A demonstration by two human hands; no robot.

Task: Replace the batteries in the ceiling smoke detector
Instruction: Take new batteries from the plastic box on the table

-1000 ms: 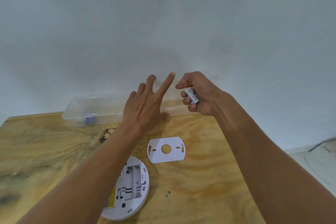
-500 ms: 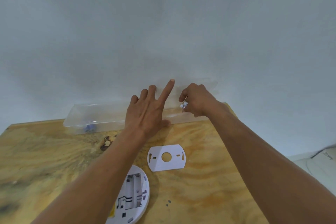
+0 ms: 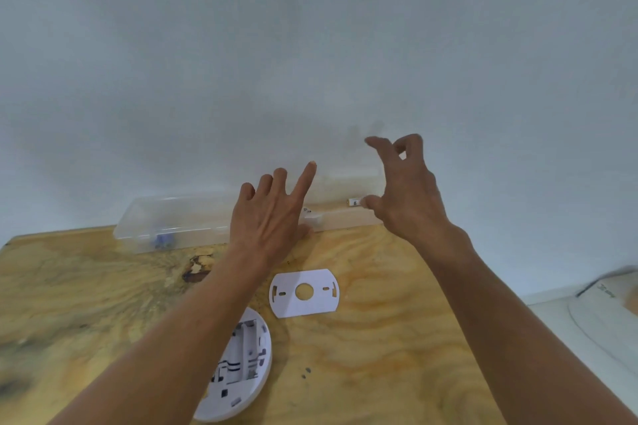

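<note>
The white round smoke detector (image 3: 241,366) lies face down on the wooden table (image 3: 379,355), its battery bay showing no batteries. Its white mounting plate (image 3: 304,293) lies flat just behind it. A long clear plastic box (image 3: 179,217) stands along the wall. My left hand (image 3: 272,214) rests on the box's middle with fingers spread, holding nothing. My right hand (image 3: 407,190) hovers above the box's right end, fingers apart and empty. A small white battery (image 3: 355,202) lies in the box just left of my right thumb. Another battery (image 3: 310,214) shows beside my left hand.
Small purple items (image 3: 162,241) sit in the left part of the clear box. A white wall rises directly behind the table. At the right, below the table's edge, lies a white object with printed writing (image 3: 607,304).
My right hand held a white battery, brought it down to the box's right end and let it go. It now lifts open above the box. My left hand stays on the box.
</note>
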